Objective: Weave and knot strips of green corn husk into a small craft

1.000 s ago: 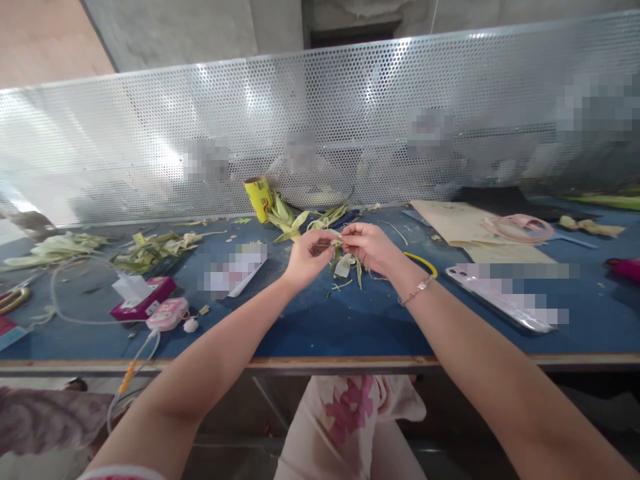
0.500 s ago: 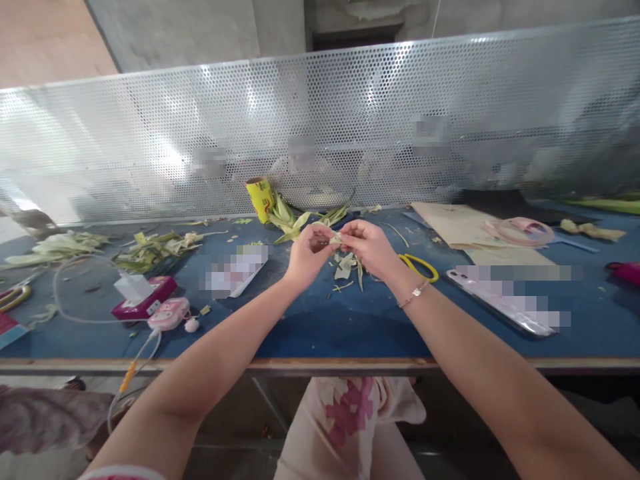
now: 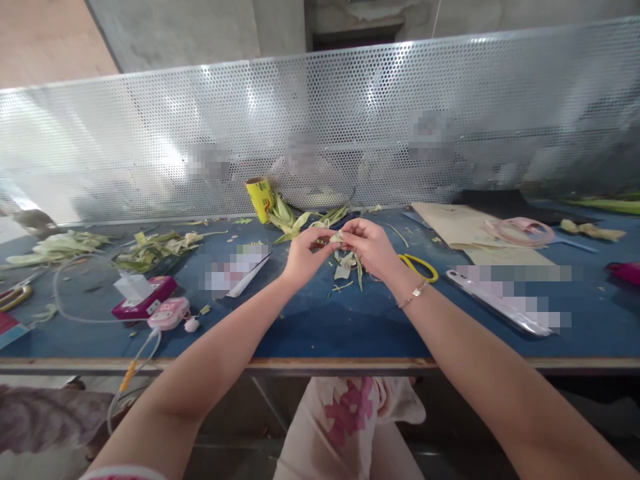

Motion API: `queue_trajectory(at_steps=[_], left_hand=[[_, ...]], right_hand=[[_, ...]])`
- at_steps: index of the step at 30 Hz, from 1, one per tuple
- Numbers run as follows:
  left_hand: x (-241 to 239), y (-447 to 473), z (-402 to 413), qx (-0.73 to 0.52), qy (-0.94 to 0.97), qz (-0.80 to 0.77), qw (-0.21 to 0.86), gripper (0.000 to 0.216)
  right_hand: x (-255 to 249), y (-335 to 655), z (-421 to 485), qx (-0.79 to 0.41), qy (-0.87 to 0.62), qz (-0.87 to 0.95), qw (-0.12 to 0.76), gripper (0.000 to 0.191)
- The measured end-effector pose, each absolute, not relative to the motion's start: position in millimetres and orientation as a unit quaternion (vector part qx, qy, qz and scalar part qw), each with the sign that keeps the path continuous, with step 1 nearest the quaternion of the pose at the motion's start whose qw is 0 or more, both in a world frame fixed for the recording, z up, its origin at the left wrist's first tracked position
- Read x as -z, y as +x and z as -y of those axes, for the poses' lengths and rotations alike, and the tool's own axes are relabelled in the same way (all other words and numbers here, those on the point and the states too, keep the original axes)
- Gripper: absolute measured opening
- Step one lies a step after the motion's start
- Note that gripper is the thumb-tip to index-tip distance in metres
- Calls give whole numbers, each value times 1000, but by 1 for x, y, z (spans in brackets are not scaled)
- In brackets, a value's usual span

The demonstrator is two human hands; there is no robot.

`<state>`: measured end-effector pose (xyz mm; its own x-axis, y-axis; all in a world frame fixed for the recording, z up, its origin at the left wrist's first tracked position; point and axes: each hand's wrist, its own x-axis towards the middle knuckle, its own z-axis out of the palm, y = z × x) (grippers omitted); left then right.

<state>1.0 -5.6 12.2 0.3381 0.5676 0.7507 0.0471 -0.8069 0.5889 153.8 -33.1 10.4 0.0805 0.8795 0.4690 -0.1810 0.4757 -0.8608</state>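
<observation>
Above the blue table, my left hand (image 3: pixel 309 253) and my right hand (image 3: pixel 369 245) meet fingertip to fingertip. Both pinch a small pale green-white piece (image 3: pixel 338 237), which looks like a bit of corn husk; the fingers cover much of it. Below them lie pale husk scraps (image 3: pixel 345 268) and thin shreds. Scissors with yellow handles (image 3: pixel 423 268) rest just right of my right wrist, their blades hidden. Behind my hands are green husk leaves (image 3: pixel 285 220) beside a yellow cardboard tube (image 3: pixel 259 199).
A perforated metal screen (image 3: pixel 320 120) runs along the back. Husk piles (image 3: pixel 155 252) lie left, near a magenta box with a white charger (image 3: pixel 145 297) and a pink case (image 3: pixel 169 313) on a cable. Brown paper (image 3: pixel 450 223), a pink tape roll (image 3: pixel 523 231) and a clear-wrapped packet (image 3: pixel 500 303) lie right.
My left hand has shifted very slightly left and down, and its fingers have adjusted around the small piece. My right hand stays almost in place.
</observation>
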Motion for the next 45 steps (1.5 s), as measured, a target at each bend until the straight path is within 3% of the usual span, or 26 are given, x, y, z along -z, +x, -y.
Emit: queue_trajectory(at_steps=[9, 29, 45], left_hand=[[-17, -5, 8, -535, 816, -176, 131, 18], [-17, 8, 19, -528, 697, -250, 415, 17], [-18, 4, 10, -511, 663, -206, 506, 33]], right_hand=[[-14, 153, 36, -411, -309, 537, 669, 34], [-10, 153, 32, -367, -328, 538, 684, 32], [-12, 153, 36, -342, -334, 588, 652, 28]])
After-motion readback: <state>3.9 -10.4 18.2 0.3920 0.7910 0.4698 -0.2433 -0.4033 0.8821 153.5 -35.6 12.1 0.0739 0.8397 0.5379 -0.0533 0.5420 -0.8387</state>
